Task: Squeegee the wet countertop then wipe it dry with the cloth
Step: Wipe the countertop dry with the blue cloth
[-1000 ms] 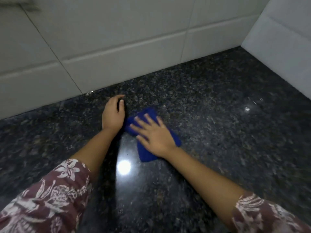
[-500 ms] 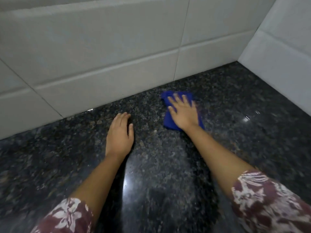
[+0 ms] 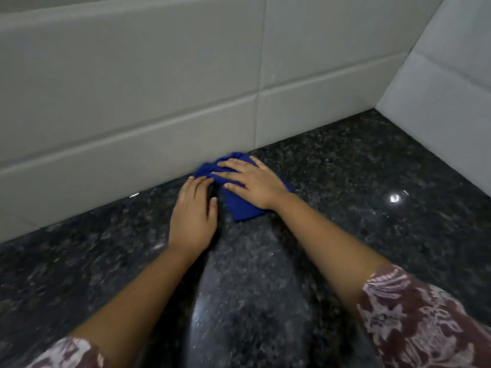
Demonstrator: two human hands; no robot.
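A folded blue cloth point(image 3: 243, 208) lies on the dark speckled granite countertop point(image 3: 358, 221), right against the foot of the back wall. My right hand point(image 3: 252, 181) lies flat on the cloth with the fingers spread, pressing it down, and covers most of it. My left hand point(image 3: 194, 216) rests palm down on the bare stone just left of the cloth. Its fingertips touch the cloth's bunched left edge and it holds nothing. No squeegee is in view.
A white tiled back wall point(image 3: 159, 102) runs along the far edge of the counter. A second tiled wall point(image 3: 451, 115) closes the right side and forms a corner. Light glints off the stone at the right point(image 3: 394, 198).
My right hand slid the cloth away from me to the right, then left along the foot of the back wall. My left hand moved forward until its fingertips touched the cloth.
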